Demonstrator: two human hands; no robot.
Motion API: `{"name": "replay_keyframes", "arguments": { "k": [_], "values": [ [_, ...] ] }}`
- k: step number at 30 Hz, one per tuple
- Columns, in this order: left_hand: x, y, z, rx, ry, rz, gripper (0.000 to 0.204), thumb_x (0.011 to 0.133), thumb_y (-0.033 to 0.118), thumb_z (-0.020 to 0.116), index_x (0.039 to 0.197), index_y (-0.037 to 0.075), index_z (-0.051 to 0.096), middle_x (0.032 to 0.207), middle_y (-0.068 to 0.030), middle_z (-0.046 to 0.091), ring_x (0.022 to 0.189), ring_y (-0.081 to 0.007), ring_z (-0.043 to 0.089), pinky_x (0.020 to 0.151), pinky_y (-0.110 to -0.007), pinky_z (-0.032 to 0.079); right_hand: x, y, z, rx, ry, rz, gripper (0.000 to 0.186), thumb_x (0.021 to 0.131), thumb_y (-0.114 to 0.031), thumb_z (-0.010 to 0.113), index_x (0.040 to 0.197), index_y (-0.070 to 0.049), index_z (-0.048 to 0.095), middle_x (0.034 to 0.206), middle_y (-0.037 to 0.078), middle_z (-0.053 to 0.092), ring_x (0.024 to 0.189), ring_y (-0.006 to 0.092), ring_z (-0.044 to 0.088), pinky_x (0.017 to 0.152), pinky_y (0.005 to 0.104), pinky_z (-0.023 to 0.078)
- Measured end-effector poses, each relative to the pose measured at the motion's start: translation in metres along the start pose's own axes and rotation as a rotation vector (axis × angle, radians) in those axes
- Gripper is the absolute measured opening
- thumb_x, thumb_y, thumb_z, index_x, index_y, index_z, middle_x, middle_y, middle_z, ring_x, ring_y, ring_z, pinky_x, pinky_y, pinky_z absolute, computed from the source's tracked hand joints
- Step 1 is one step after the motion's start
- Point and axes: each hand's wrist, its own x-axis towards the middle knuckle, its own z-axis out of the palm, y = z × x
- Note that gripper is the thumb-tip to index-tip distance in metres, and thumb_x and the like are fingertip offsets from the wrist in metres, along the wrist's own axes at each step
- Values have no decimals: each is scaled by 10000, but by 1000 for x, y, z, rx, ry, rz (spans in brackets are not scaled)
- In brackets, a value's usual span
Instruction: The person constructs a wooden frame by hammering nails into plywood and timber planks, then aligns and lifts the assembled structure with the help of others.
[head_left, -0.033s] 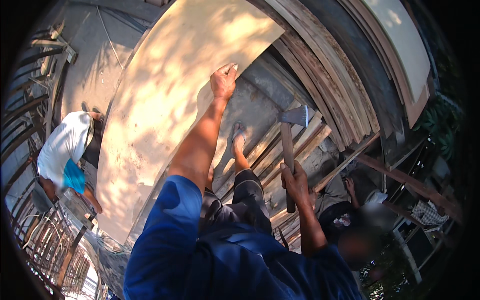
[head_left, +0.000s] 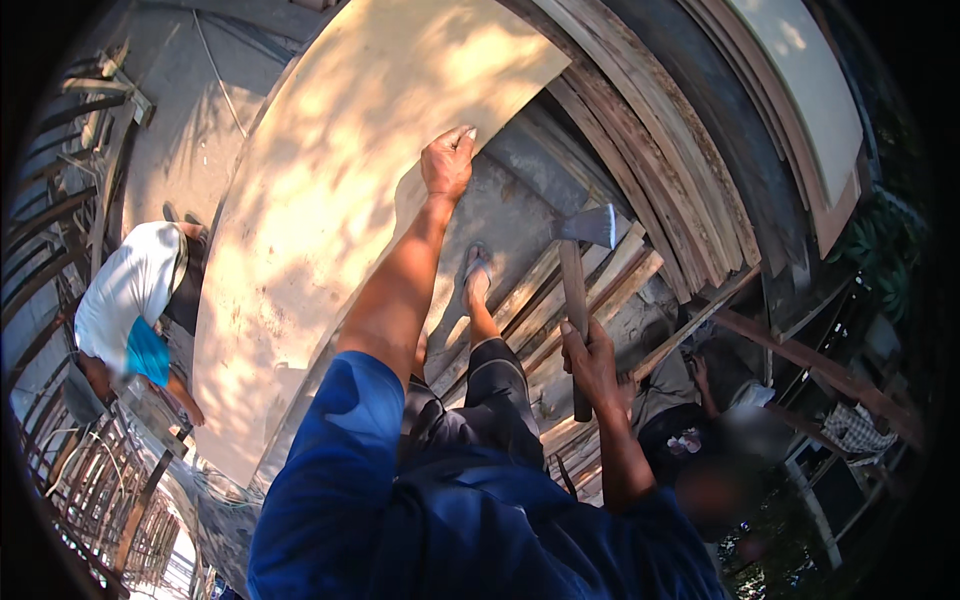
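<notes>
My left hand point(head_left: 449, 160) is closed on the edge of a large, pale plywood sheet point(head_left: 320, 110), its thumb near the right-hand edge, with dappled sunlight over the board. My right hand point(head_left: 592, 365) is wrapped round the wooden handle of an axe point(head_left: 574, 285), which I hold upright beside my legs with its broad steel head point(head_left: 595, 228) at the top. My sandalled foot point(head_left: 475, 262) shows on the grey ground between the sheet and the axe.
Stacked planks point(head_left: 650, 150) run along the upper right, with more timber point(head_left: 540, 300) below. A person in a white shirt point(head_left: 130, 285) bends at the sheet's left. Another person point(head_left: 680, 420) is low on the right. Wooden framework point(head_left: 80, 460) lines the left, foliage point(head_left: 880, 250) the right.
</notes>
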Motion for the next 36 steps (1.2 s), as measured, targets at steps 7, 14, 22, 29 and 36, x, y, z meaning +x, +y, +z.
{"name": "replay_keyframes", "arguments": {
  "k": [7, 14, 22, 29, 36],
  "values": [
    [-4, 2, 1, 169, 37, 59, 233, 915, 311, 710, 1022, 123, 796, 945, -132, 754, 907, -346, 718, 801, -413, 548, 52, -70, 21, -468, 120, -515, 312, 996, -238, 675, 1192, -5, 602, 805, 215, 674, 724, 379, 702, 629, 464, 519],
    [-7, 8, 7, 230, 25, 108, 234, 923, 269, 701, 1030, 80, 790, 959, -151, 760, 890, -318, 738, 807, -397, 555, 132, -97, 66, -636, 245, -752, 354, 992, -270, 663, 1234, -31, 565, 923, 268, 697, 857, 481, 689, 711, 545, 525],
    [-8, 0, -5, 153, 9, -15, 270, 926, 276, 721, 1094, 75, 784, 967, -142, 776, 894, -231, 745, 830, -345, 551, 120, -104, 70, -540, 204, -711, 272, 993, -269, 652, 1103, -41, 550, 949, 282, 696, 876, 499, 682, 720, 577, 521],
    [-86, -30, -87, -510, 79, -596, 171, 947, 191, 700, 964, 21, 715, 735, 42, 553, 659, -64, 472, 583, -249, 387, 171, -67, 71, -856, 108, -585, 312, 1002, -294, 655, 1102, -22, 540, 859, 282, 686, 848, 493, 684, 666, 561, 505],
    [-216, -20, -163, -879, -79, -968, 225, 978, 154, 562, 1162, 31, 607, 857, -29, 579, 711, -118, 511, 600, -244, 406, 142, -85, 76, -414, 214, -778, 286, 981, -268, 648, 1098, -40, 519, 852, 273, 691, 841, 510, 669, 736, 591, 511]
  ]
}}
